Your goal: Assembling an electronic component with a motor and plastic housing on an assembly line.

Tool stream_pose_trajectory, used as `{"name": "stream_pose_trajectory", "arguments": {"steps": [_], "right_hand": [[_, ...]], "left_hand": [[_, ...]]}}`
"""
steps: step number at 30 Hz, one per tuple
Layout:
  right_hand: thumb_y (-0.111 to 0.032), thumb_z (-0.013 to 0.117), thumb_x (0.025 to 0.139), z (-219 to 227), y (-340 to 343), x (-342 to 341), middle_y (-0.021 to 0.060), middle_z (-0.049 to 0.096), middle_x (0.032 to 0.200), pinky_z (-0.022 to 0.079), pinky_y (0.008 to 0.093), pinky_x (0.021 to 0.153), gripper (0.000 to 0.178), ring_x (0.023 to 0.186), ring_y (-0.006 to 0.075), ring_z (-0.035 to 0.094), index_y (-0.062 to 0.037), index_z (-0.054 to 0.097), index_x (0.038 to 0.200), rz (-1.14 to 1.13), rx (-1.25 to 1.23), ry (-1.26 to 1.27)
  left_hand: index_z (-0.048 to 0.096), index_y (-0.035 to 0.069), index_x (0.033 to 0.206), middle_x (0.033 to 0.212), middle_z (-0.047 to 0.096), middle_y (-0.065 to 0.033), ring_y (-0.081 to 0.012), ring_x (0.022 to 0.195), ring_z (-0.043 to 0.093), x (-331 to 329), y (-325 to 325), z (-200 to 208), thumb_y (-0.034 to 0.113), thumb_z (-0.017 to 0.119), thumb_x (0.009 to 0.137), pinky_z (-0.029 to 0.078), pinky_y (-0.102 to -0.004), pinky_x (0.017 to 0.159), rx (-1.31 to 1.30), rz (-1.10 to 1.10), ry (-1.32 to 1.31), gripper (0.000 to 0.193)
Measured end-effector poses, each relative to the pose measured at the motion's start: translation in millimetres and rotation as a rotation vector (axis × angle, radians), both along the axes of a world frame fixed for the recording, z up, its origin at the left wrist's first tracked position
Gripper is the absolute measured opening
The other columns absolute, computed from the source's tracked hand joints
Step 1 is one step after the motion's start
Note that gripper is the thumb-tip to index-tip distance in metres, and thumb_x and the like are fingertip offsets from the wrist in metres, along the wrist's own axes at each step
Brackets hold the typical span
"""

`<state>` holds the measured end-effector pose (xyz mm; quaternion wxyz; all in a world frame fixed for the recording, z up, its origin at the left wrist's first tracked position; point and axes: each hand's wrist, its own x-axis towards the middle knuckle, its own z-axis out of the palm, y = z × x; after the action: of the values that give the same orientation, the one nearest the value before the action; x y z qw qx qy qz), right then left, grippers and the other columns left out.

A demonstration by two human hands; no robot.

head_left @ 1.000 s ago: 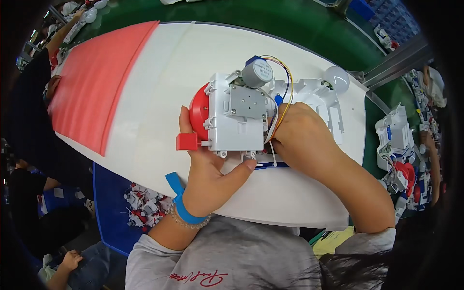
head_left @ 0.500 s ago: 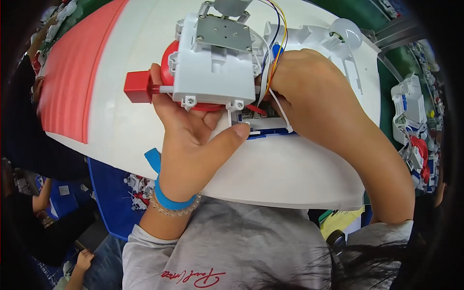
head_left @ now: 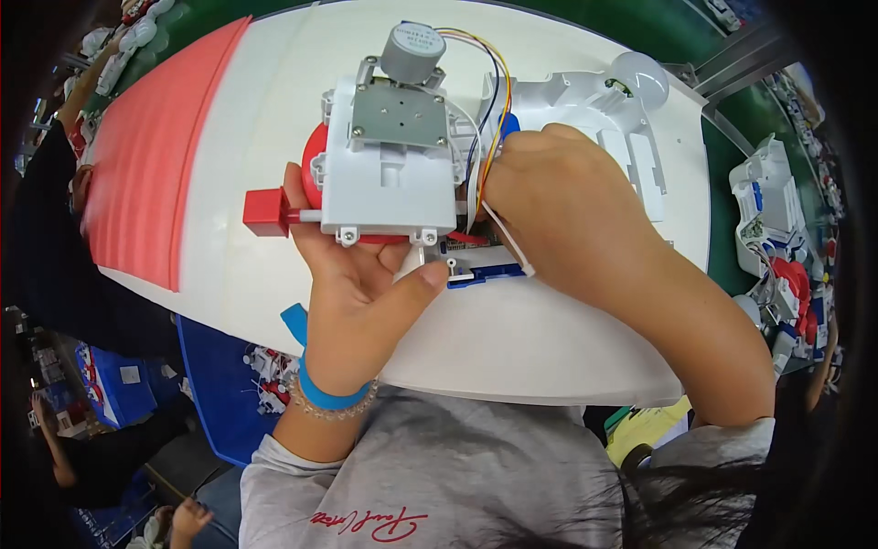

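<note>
A white plastic housing (head_left: 391, 197) stands tilted in my left hand (head_left: 352, 284), the fingers under and behind it, the thumb at its lower corner. A grey metal plate (head_left: 400, 115) with screws and a round silver motor (head_left: 413, 53) are fixed to it. From its left side a red block (head_left: 265, 212) sticks out on a short shaft. My right hand (head_left: 576, 201) is closed at the housing's right side, beside thin coloured wires (head_left: 498, 137); its fingertips are hidden. Between the hands, below the housing, a blue-and-white plastic part (head_left: 489, 276) shows beside a partly covered circuit board.
Behind my right hand lies an open white shell (head_left: 640, 169) with a clear dome (head_left: 640, 80). Red foam sheet (head_left: 165, 165) covers the table's left end. A blue bin (head_left: 215, 393) with parts stands below left. More assemblies (head_left: 777, 229) lie at right; other people work at left.
The housing has tipped or dropped slightly in view, so the whole motor shows now. Both hands stay on the unit, my right hand shifted a little left. The whole view has moved slightly.
</note>
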<state>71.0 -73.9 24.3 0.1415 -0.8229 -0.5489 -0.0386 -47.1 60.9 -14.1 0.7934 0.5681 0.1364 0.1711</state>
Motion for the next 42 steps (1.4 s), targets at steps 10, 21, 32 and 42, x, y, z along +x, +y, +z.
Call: {"name": "stream_pose_trajectory", "arguments": {"steps": [10, 21, 32, 42], "right_hand": [[-0.006, 0.060, 0.066, 1.7, -0.8, 1.0, 0.0053, 0.055, 0.070, 0.040, 0.0320, 0.069, 0.007, 0.077, 0.0209, 0.054, -0.0071, 0.059, 0.073, 0.016, -0.056, 0.020], [-0.005, 0.059, 0.065, 0.8, -0.4, 2.5, 0.0055, 0.056, 0.070, 0.039, 0.0320, 0.068, 0.008, 0.077, 0.0210, 0.054, -0.0068, 0.059, 0.073, 0.037, -0.043, 0.014], [-0.004, 0.060, 0.067, 9.3, 4.2, 3.6, 0.0109, 0.058, 0.072, 0.044, 0.0361, 0.070, 0.004, 0.075, 0.0263, 0.057, -0.0025, 0.058, 0.071, -0.038, -0.241, 0.143], [-0.005, 0.062, 0.067, 9.8, 6.0, 4.0, 0.0094, 0.060, 0.074, 0.048, 0.0352, 0.067, 0.007, 0.077, 0.0246, 0.056, -0.0015, 0.061, 0.074, -0.075, -0.210, 0.016]], "left_hand": [[-0.016, 0.020, 0.140, 0.140, 0.022, -0.0125, -0.0254, 0.126, 0.035, 0.5, 5.1, 5.3, -0.014, 0.060, 0.068, 0.032, -0.0386, 0.101, -0.080, -0.076, 0.048, 0.110], [-0.018, 0.021, 0.139, 0.141, 0.021, -0.0125, -0.0260, 0.128, 0.031, 1.9, 3.2, 8.2, -0.015, 0.058, 0.068, 0.030, -0.0393, 0.103, -0.117, -0.077, 0.060, 0.110], [-0.022, 0.019, 0.138, 0.141, 0.017, -0.0139, -0.0261, 0.128, 0.033, 6.7, 3.8, 6.0, -0.017, 0.053, 0.068, 0.033, -0.0372, 0.101, -0.089, -0.116, -0.008, 0.108], [-0.007, 0.015, 0.138, 0.139, 0.021, -0.0146, -0.0265, 0.128, 0.032, 4.2, 5.2, 2.5, -0.019, 0.052, 0.069, 0.032, -0.0358, 0.101, -0.157, -0.129, -0.031, 0.096]]}}
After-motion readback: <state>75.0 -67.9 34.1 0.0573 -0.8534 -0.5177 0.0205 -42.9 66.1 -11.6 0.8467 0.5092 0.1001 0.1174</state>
